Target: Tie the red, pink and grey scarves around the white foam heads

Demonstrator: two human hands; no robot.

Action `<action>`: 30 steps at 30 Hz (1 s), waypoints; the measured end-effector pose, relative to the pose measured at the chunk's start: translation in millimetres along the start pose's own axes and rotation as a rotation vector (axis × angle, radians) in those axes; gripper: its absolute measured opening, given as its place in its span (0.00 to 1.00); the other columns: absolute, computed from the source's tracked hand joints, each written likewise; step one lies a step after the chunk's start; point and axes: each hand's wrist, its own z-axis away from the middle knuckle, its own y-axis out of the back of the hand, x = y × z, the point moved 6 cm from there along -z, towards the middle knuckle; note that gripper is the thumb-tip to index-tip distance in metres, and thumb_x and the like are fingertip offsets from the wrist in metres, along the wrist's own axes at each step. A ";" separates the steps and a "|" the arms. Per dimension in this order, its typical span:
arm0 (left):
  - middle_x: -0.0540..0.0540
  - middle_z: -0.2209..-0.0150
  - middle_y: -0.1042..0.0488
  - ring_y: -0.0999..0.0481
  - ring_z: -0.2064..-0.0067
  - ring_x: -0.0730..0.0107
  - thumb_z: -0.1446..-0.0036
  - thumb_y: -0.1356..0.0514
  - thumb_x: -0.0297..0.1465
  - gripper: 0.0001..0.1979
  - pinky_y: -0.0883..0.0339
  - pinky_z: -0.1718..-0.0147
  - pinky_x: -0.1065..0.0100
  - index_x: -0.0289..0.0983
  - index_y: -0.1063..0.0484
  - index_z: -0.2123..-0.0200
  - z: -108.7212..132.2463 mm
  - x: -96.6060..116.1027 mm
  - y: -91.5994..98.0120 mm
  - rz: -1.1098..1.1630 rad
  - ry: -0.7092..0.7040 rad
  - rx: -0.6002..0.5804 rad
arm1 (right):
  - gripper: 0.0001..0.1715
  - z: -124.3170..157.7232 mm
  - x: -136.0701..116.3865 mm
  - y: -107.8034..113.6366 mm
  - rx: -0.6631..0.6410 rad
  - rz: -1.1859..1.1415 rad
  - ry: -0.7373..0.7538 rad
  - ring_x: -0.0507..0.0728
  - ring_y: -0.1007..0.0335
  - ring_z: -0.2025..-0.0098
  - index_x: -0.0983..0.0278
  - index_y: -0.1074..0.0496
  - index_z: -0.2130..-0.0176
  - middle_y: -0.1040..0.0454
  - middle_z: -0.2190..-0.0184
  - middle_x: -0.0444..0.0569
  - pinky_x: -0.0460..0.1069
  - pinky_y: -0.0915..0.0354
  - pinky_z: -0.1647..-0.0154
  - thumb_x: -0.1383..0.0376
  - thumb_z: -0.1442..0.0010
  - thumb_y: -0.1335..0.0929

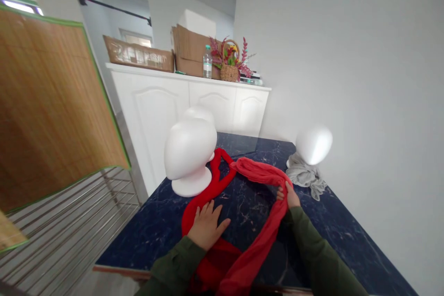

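My left hand (207, 224) lies with its fingers spread on and beside a deep red scarf (215, 185), which curves along the dark marbled table (243, 203). My right hand (289, 196) is wrapped round a lighter, coral-red scarf (260, 172), slightly right of the middle. That cloth runs from my grip down toward the near edge. Its far end meets the deep red cloth, but whether the two are joined I cannot tell. A white mannequin head (189, 148) stands just left of the red cloth, with a second white head (200, 113) partly hidden behind it.
At the table's right side, a white mannequin head (314, 144) wears a grey scarf (304, 173). Behind the table, a white cabinet (163, 101) bears cardboard boxes (192, 51), a water bottle (207, 62) and a flower basket (229, 73). A metal rack (86, 203) with a bamboo mat (52, 101) stands left.
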 end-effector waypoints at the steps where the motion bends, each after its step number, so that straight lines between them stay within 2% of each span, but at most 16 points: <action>1: 0.34 0.41 0.44 0.46 0.40 0.51 0.44 0.58 0.50 0.32 0.55 0.44 0.48 0.37 0.40 0.44 0.2 0.3 1.9 -0.010 0.004 0.008 | 0.21 4.0 -5.3 18.9 0.012 -0.009 -0.002 0.45 0.58 0.89 0.62 0.41 0.81 0.45 0.89 0.37 0.43 0.56 0.90 0.49 0.52 0.35; 5: 0.31 0.42 0.43 0.40 0.43 0.47 0.45 0.54 0.47 0.30 0.46 0.48 0.50 0.33 0.39 0.45 -2.9 4.3 15.3 -0.072 0.007 0.033 | 0.25 31.0 -0.2 82.7 -0.001 -0.008 -0.116 0.44 0.59 0.88 0.62 0.42 0.83 0.49 0.90 0.37 0.43 0.58 0.89 0.47 0.56 0.32; 8: 0.33 0.44 0.39 0.38 0.45 0.49 0.45 0.51 0.41 0.26 0.45 0.49 0.52 0.32 0.36 0.48 -19.1 21.2 26.5 -0.096 -0.115 0.042 | 0.27 53.6 13.1 106.6 -0.095 0.049 -0.225 0.44 0.59 0.88 0.62 0.42 0.85 0.50 0.91 0.37 0.44 0.59 0.88 0.45 0.58 0.32; 10: 0.36 0.45 0.38 0.39 0.44 0.54 0.45 0.50 0.38 0.23 0.51 0.45 0.55 0.33 0.36 0.49 -39.2 38.3 29.1 -0.077 -0.244 0.028 | 0.28 65.2 15.7 109.6 -0.155 0.104 -0.240 0.45 0.58 0.88 0.63 0.42 0.85 0.50 0.91 0.37 0.45 0.59 0.87 0.43 0.57 0.33; 12: 0.37 0.45 0.37 0.40 0.43 0.56 0.46 0.48 0.36 0.22 0.53 0.44 0.58 0.33 0.35 0.49 -66.9 49.7 27.3 -0.048 -0.300 -0.002 | 0.29 72.7 13.3 105.5 -0.179 0.175 -0.223 0.46 0.56 0.88 0.62 0.42 0.85 0.49 0.92 0.38 0.46 0.58 0.86 0.41 0.55 0.35; 16: 0.31 0.51 0.33 0.36 0.47 0.54 0.48 0.48 0.30 0.19 0.47 0.48 0.58 0.29 0.34 0.53 -127.6 44.5 25.0 -0.032 -0.172 -0.008 | 0.30 81.5 4.8 92.0 -0.165 0.277 -0.180 0.47 0.55 0.89 0.62 0.41 0.85 0.47 0.92 0.39 0.46 0.58 0.85 0.41 0.52 0.38; 19: 0.31 0.51 0.33 0.35 0.48 0.55 0.48 0.49 0.28 0.19 0.46 0.49 0.59 0.29 0.35 0.53 -149.7 37.2 32.2 -0.030 -0.105 0.028 | 0.32 91.2 4.6 89.3 -0.206 0.298 -0.196 0.47 0.55 0.89 0.62 0.41 0.87 0.48 0.93 0.40 0.46 0.59 0.86 0.39 0.53 0.39; 22: 0.31 0.50 0.34 0.36 0.47 0.54 0.48 0.48 0.31 0.19 0.47 0.48 0.60 0.29 0.35 0.53 -135.3 34.8 42.3 -0.044 -0.106 0.067 | 0.35 103.6 8.6 96.9 -0.276 0.315 -0.221 0.47 0.55 0.90 0.62 0.41 0.88 0.48 0.93 0.41 0.46 0.59 0.86 0.36 0.53 0.41; 25: 0.37 0.53 0.30 0.32 0.50 0.58 0.44 0.52 0.38 0.19 0.43 0.51 0.63 0.34 0.33 0.55 -90.4 18.5 49.3 -0.043 -0.123 0.087 | 0.37 111.2 13.0 107.3 -0.317 0.300 -0.244 0.47 0.55 0.90 0.62 0.41 0.88 0.48 0.93 0.41 0.46 0.56 0.86 0.34 0.53 0.44; 27: 0.42 0.62 0.26 0.28 0.59 0.59 0.43 0.57 0.43 0.21 0.39 0.58 0.63 0.38 0.30 0.64 -58.1 -13.9 50.4 -0.009 -0.037 0.063 | 0.37 111.8 15.6 110.8 -0.331 0.287 -0.263 0.47 0.55 0.90 0.61 0.42 0.89 0.48 0.93 0.42 0.46 0.56 0.86 0.34 0.52 0.45; 29: 0.41 0.68 0.26 0.26 0.63 0.56 0.46 0.57 0.48 0.24 0.37 0.63 0.61 0.36 0.30 0.69 -33.2 -63.7 49.2 0.009 0.198 0.008 | 0.37 109.8 17.5 110.4 -0.344 0.279 -0.273 0.47 0.53 0.90 0.62 0.41 0.89 0.47 0.93 0.43 0.46 0.55 0.86 0.35 0.51 0.44; 30: 0.40 0.68 0.26 0.26 0.63 0.54 0.48 0.55 0.50 0.26 0.37 0.64 0.61 0.35 0.30 0.69 -24.9 -87.6 49.4 0.022 0.300 -0.008 | 0.37 108.4 18.3 109.6 -0.349 0.278 -0.277 0.47 0.53 0.90 0.62 0.41 0.89 0.47 0.93 0.43 0.46 0.55 0.87 0.36 0.51 0.44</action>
